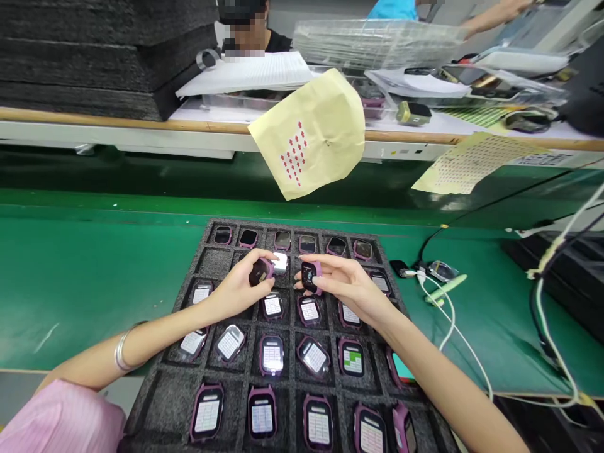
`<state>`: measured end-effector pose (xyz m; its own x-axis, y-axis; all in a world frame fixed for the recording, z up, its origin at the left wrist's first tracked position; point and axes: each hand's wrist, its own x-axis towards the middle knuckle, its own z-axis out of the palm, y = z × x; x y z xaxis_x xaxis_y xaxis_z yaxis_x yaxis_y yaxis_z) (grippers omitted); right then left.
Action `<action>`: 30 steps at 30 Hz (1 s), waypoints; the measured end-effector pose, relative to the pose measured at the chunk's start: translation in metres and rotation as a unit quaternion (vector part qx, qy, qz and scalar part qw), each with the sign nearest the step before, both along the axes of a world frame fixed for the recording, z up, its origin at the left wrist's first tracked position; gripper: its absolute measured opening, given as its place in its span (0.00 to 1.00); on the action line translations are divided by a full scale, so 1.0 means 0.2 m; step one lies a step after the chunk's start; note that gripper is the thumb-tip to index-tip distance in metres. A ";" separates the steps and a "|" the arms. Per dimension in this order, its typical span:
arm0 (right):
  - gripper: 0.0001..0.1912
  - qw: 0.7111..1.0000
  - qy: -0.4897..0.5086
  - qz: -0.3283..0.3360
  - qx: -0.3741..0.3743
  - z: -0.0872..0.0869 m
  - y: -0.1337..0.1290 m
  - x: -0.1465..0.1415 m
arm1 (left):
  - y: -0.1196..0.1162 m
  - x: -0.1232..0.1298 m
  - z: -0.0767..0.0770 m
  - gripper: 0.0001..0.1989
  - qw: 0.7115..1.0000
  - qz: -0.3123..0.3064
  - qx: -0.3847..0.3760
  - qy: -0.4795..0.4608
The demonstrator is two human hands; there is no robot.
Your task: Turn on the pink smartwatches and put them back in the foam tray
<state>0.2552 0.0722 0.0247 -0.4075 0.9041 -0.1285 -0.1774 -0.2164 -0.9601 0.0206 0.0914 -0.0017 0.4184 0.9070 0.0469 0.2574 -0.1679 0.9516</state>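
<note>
My left hand (250,277) is closed on a purple-rimmed smartwatch body (259,273) with a dark screen, above the second row of a black foam tray (213,263). In my right hand (346,280) is another smartwatch (309,275), pinched between thumb and fingers, its lit screen showing small icons. The two watches are apart from each other. Several more strapless watches lie in the tray's square compartments. Many have lit screens with a white grid, and one watch (352,358) shows green blocks. The top-row watches have dark screens.
A yellow sheet with red arrows (325,135) hangs from the shelf edge (189,124). White cables (450,314) and a small black device (399,268) lie right of the tray. Black foam trays (94,56) are stacked at upper left. A person (278,41) is across the bench.
</note>
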 end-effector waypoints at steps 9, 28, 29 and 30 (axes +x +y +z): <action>0.20 0.996 0.055 0.016 -0.069 -0.04 0.01 -0.02 | 0.00 0.04 0.01 0.22 0.949 0.004 -0.261 -0.177; 0.24 0.999 0.029 -0.028 -0.024 -0.06 -0.01 -0.01 | -0.01 0.04 -0.02 0.19 0.930 -0.002 -0.284 -0.236; 0.23 0.999 0.028 -0.028 -0.020 -0.06 -0.01 -0.01 | -0.01 0.04 -0.02 0.19 0.930 -0.006 -0.283 -0.236; 0.23 0.999 0.026 -0.027 -0.017 -0.06 -0.01 -0.01 | -0.01 0.04 -0.02 0.19 0.930 -0.009 -0.281 -0.236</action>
